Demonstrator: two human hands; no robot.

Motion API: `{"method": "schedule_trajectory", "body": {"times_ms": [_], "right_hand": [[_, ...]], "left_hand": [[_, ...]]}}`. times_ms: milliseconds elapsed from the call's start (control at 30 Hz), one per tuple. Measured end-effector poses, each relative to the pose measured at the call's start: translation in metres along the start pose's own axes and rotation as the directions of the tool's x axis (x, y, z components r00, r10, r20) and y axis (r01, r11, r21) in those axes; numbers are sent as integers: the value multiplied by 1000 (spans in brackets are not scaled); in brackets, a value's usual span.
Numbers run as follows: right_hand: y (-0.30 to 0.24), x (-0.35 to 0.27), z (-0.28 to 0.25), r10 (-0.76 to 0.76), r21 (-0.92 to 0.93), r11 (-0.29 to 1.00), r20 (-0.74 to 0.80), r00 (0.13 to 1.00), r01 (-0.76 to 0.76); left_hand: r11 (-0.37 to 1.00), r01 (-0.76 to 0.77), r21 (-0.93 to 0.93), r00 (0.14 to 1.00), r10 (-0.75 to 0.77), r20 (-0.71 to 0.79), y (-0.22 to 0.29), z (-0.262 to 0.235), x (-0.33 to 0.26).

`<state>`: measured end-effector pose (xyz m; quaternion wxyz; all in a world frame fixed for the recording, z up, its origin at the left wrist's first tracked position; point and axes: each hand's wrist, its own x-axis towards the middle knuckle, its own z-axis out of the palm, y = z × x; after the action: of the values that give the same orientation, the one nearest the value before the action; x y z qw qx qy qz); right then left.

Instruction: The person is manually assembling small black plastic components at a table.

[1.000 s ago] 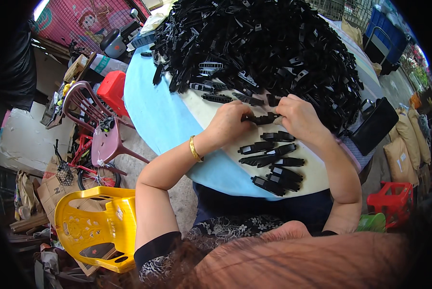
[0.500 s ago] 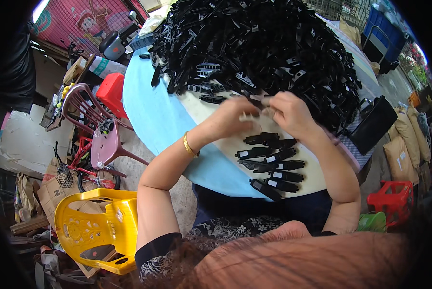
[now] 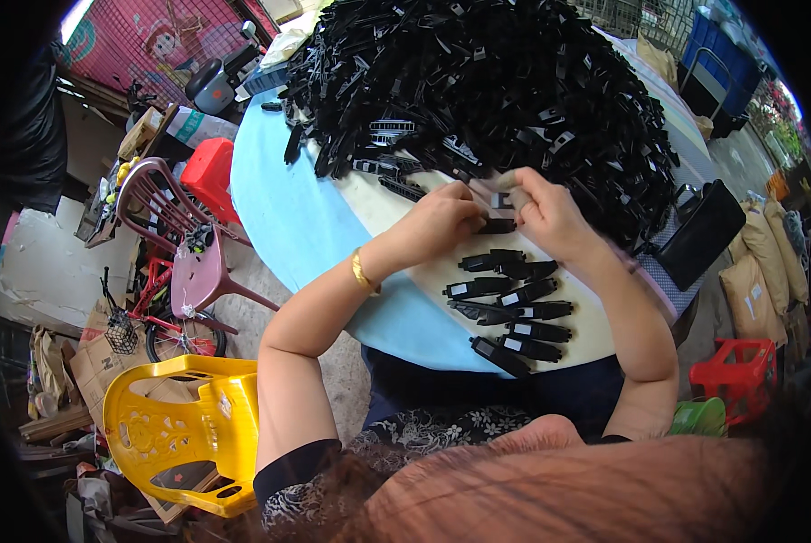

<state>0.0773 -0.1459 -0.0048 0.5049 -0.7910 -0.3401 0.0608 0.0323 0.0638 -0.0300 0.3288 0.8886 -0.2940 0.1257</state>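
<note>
Black plastic piece (image 3: pixel 497 226), small and slim, sits between the person's 2 hands, above the cream part of the table (image 3: pixel 283 235), between the large heap (image 3: pixel 478 90) of similar dark pieces and a loose group (image 3: pixel 539 310) laid near the table's closest edge. The left hand (image 3: pixel 443 222) has its fingers curled in and drawn together, with the tips apparently closed on the left end of the piece. The right hand (image 3: pixel 553 219) is partly curled, its index finger bent and set a little apart from the thumb, close to the right end of the piece. A small grey-faced part (image 3: pixel 503 200) shows at that gap; whether the right fingers grip it, or it lies on the cloth behind them, cannot be told.

The step in hand looks like close fingertip work on 1 piece, with both hands brought together over it. Several pieces in the near group bear a pale patch on the upper face; no such patch can be made out on the piece between the hands. As a judgement, the next move calls for a steady left pinch while the right fingertips work finely at the other end, clear of the heap just beyond.
</note>
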Motion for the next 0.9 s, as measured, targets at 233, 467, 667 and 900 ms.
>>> {"method": "schedule_trajectory", "body": {"times_ms": [233, 467, 667, 900], "right_hand": [[21, -4, -3, 45, -94, 995, 220, 975, -25], [14, -5, -17, -293, -573, 751, 158, 943, 329], [28, 3, -14, -357, -455, 781, 238, 903, 428], [6, -2, -18, -205, -302, 895, 374, 905, 327]], "left_hand": [[964, 259, -55, 964, -254, 83, 21, -13, -1], [982, 163, 97, 986, -166, 30, 12, -5, -4], [978, 207, 16, 978, -207, 27, 10, -2, -1], [961, 239, -137, 944, -196, 266, 20, -14, 2]]}}
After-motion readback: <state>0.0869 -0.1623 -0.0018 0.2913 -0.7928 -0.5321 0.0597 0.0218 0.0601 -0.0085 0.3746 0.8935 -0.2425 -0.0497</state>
